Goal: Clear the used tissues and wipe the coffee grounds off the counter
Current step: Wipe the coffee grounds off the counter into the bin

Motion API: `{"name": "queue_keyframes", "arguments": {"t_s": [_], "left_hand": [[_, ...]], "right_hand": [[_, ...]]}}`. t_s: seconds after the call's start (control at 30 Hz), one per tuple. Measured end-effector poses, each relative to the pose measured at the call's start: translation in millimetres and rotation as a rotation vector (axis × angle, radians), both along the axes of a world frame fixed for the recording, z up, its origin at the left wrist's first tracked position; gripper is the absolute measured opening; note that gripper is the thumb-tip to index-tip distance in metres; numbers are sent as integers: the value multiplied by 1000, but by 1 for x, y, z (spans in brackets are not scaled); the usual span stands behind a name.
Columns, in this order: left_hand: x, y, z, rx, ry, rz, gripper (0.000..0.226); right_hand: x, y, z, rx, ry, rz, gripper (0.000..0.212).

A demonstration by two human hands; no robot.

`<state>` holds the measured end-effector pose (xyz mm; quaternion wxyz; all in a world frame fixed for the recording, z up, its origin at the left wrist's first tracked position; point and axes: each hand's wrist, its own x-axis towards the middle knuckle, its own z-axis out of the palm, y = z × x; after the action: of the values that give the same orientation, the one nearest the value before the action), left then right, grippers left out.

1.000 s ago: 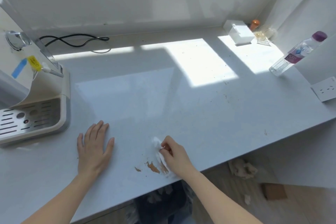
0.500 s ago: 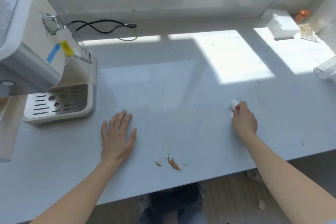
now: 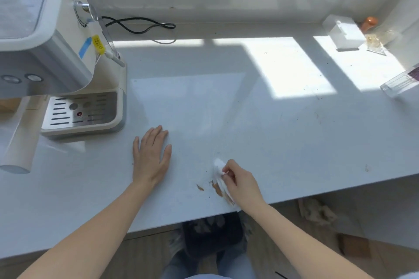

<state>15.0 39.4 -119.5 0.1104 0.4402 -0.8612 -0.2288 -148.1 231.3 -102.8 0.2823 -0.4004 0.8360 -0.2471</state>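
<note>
My right hand (image 3: 241, 182) pinches a white tissue (image 3: 219, 172) and presses it onto the pale counter (image 3: 272, 133) near the front edge. Brown coffee grounds (image 3: 216, 188) are smeared just left of and under the tissue, with a smaller smear (image 3: 200, 187) a little further left. My left hand (image 3: 151, 154) lies flat on the counter with fingers straight, holding nothing. Fine dark specks dot the counter toward the right.
A cream espresso machine (image 3: 56, 52) with a metal drip tray (image 3: 81, 111) stands at the left, a black cord (image 3: 138, 24) behind it. A white box (image 3: 344, 34) and a lying plastic bottle (image 3: 399, 82) sit at the right. Crumpled tissues (image 3: 317, 210) lie on the floor below.
My right hand with the tissue swept out to the right, then came back left onto the brown smear near the front edge. My left hand stayed flat on the counter.
</note>
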Motion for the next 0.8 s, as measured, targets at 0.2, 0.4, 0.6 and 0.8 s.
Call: {"name": "queue_keyframes", "arguments": {"t_s": [0.2, 0.4, 0.6, 0.8], "left_hand": [[48, 10, 7, -42, 155, 183, 46], [87, 23, -11, 4, -58, 386, 53], [89, 20, -16, -9, -148, 307, 57], [91, 20, -14, -5, -72, 301, 59]], "right_hand": [[-76, -22, 2, -16, 157, -338, 3], [-82, -128, 4, 109, 233, -136, 10], [23, -210, 3, 0, 174, 308, 15], [84, -201, 6, -14, 77, 747, 12]]}}
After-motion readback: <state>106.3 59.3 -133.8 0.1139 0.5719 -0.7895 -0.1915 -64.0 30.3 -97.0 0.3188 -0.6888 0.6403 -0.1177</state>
